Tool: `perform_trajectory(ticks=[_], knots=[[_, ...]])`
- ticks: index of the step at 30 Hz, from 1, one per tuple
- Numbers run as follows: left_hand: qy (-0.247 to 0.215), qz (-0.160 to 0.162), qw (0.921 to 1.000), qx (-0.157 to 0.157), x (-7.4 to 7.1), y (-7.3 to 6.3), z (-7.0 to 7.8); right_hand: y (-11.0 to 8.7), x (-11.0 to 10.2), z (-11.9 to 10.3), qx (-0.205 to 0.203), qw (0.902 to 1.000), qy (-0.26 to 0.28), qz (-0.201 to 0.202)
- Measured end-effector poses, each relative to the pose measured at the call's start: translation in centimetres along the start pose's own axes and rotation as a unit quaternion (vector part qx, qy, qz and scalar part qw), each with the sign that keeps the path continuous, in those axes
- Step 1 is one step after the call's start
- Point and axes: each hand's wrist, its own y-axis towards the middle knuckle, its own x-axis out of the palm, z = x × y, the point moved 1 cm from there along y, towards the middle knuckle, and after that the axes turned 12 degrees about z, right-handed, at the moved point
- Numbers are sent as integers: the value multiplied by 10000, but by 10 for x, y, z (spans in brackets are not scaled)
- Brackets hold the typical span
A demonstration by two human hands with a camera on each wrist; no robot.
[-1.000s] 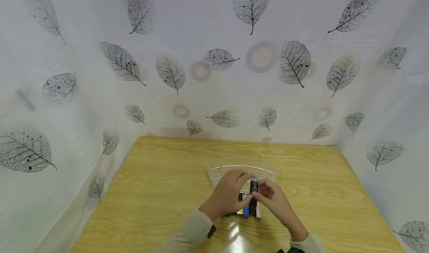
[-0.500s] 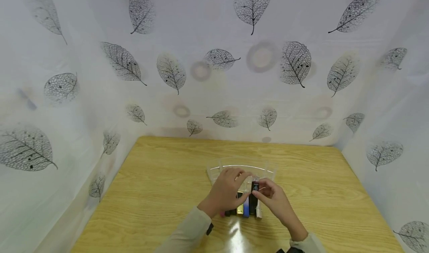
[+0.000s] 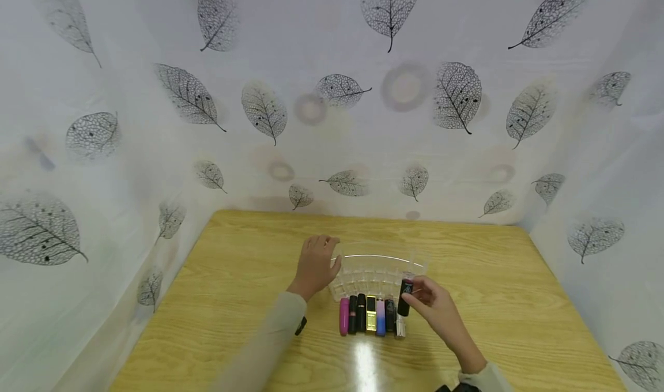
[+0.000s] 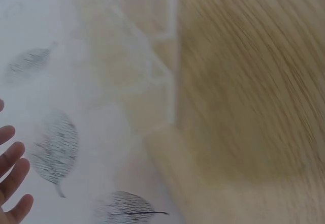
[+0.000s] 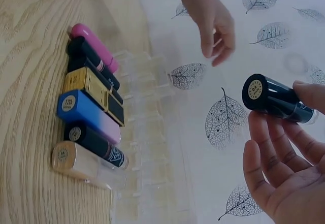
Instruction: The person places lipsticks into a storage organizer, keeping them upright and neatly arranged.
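My right hand (image 3: 434, 306) pinches a black lipstick (image 5: 277, 99) with a clear end, lifted above the right end of a lipstick row. A round label shows on its base in the right wrist view. My left hand (image 3: 313, 266) has relaxed, spread fingers and holds nothing, by the left end of a clear plastic lipstick organizer (image 3: 373, 260). In front of the organizer lie several lipsticks side by side: a pink one (image 3: 344, 316), black ones, a gold-and-black one (image 3: 370, 314), a blue-to-lilac one (image 3: 381, 317) and a beige one with a clear cap (image 5: 71, 158).
The wooden table (image 3: 249, 276) carries the organizer near its middle, with small compartments facing the lipsticks. White leaf-print curtains (image 3: 332, 144) hang behind and along both sides of the table.
My left hand has moved away from the lipstick, left and back to the organizer's left end. My right hand has shifted slightly right with the lipstick, uncovering the row.
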Motion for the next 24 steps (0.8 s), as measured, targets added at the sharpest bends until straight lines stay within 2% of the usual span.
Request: perform_trajectory(ticks=[5,10,15,24], knots=[[187,-377,9985,-363,30,-3,-27,6,-5,7,-191,9993,-177,255],[259,-610,9959,-609,50,-13,-43,19,-8,21,-615,9952,-401,649],[257,-656,9963,-492,60,-16,-48,35,-12,34,-799,9911,-366,1003],[-70,-531,9971,-542,66,-19,-44,57,-13,55,-551,9891,-300,1329]])
